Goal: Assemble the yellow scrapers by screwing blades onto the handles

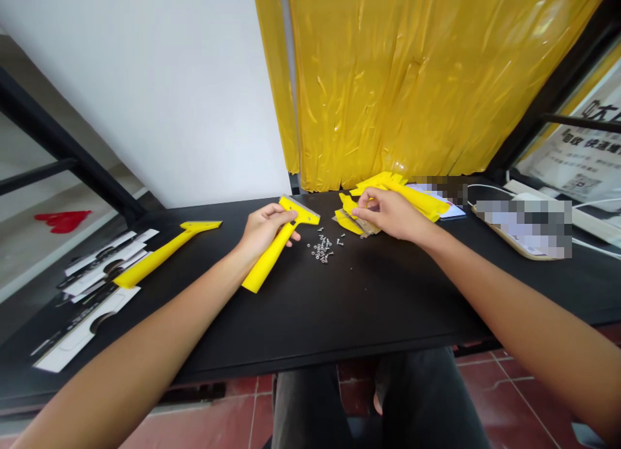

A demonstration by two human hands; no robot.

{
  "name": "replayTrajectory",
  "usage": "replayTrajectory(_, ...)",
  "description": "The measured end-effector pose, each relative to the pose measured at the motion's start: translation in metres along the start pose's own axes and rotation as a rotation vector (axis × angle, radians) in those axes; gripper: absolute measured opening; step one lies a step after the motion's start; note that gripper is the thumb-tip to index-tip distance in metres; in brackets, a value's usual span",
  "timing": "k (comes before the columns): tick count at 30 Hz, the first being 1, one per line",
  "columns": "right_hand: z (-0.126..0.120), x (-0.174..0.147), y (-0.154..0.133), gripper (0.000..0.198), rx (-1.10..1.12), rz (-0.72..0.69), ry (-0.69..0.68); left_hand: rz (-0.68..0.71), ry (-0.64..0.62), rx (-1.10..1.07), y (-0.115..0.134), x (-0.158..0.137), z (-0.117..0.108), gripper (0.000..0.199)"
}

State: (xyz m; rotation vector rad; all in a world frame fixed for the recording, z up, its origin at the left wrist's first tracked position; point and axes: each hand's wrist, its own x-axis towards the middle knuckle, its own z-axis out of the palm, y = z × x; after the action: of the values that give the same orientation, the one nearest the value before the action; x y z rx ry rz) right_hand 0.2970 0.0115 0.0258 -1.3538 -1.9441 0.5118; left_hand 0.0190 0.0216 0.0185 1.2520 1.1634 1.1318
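My left hand is closed round the head of a yellow scraper, with its handle slanting down toward me and a thin metal edge along the top. To the right, my right hand has its thumb and fingertips pinched together over small yellow plastic pieces and metal blades. Whatever is between those fingers, if anything, is too small to make out. A heap of small screws and nuts lies on the black table between my hands. Behind my right hand are more yellow scraper handles.
Another yellow scraper rests at the left across a stack of white-and-black cards. On the right lie a phone-like object in a tan case, white cables and a power strip. Yellow plastic sheeting hangs behind the table.
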Motion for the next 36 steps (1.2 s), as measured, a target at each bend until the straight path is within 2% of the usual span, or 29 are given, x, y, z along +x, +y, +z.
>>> replayTrajectory(2,-0.005,0.001,-0.002,0.027,0.007,-0.009,0.091,-0.022,-0.022,-0.028,-0.006,0.005,-0.002,0.029)
replayTrajectory(5,-0.011,0.002,-0.007,0.025,0.067,0.056,0.208,-0.013,-0.045,-0.053,-0.012,0.008,-0.003,0.028)
replayTrajectory(8,-0.013,0.003,-0.008,0.024,0.106,0.100,0.251,-0.001,-0.072,-0.063,-0.013,0.007,-0.001,0.029)
replayTrajectory(14,-0.008,0.004,-0.003,0.037,0.125,0.091,0.232,-0.007,-0.070,-0.093,-0.011,0.005,0.002,0.030)
replayTrajectory(19,-0.002,0.004,-0.002,0.035,0.085,0.086,0.202,-0.009,-0.079,-0.097,-0.011,0.005,0.002,0.029)
replayTrajectory(30,0.004,0.002,-0.004,0.031,0.184,0.092,0.117,-0.007,-0.103,-0.110,-0.012,0.006,0.003,0.029)
replayTrajectory(36,0.005,0.003,-0.002,0.031,0.205,0.083,0.147,0.008,-0.109,-0.125,-0.016,0.008,0.002,0.032)
